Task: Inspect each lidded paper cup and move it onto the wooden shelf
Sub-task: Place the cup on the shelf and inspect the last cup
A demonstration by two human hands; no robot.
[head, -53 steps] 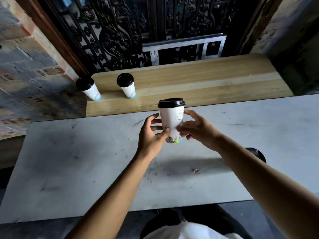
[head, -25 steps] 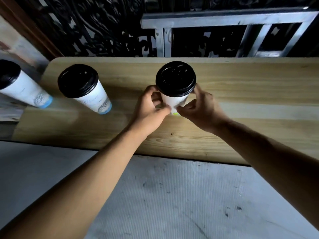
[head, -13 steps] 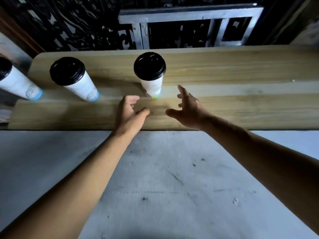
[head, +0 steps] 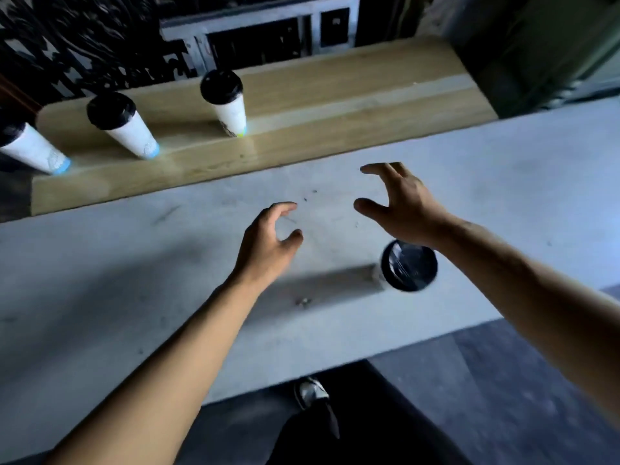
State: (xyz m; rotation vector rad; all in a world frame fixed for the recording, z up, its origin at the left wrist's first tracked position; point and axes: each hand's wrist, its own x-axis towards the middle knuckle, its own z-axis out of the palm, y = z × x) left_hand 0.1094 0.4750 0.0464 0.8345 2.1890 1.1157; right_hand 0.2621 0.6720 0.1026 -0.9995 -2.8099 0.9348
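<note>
Three lidded cups (head: 225, 101) are standing along the wooden shelf's (head: 335, 95) left end; one cup (head: 407, 266) is waiting on the desk (head: 100, 263), both hands (head: 265, 243) (head: 402, 203) hovering empty, fingers apart.

- A grey, scuffed tabletop (head: 100, 263) spans the view.
- A black ornate metal grille (head: 84, 38) stands behind.
- A grey metal frame (head: 255, 20) sits beside it.
- A shoe (head: 310, 392) shows on the dark floor (head: 503, 380).

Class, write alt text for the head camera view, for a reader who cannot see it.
Two bare hands, left hand and right hand, hover open and empty above a grey table, where one black-lidded paper cup stands just below the right wrist. Three more lidded cups stand on the wooden shelf beyond.
</note>
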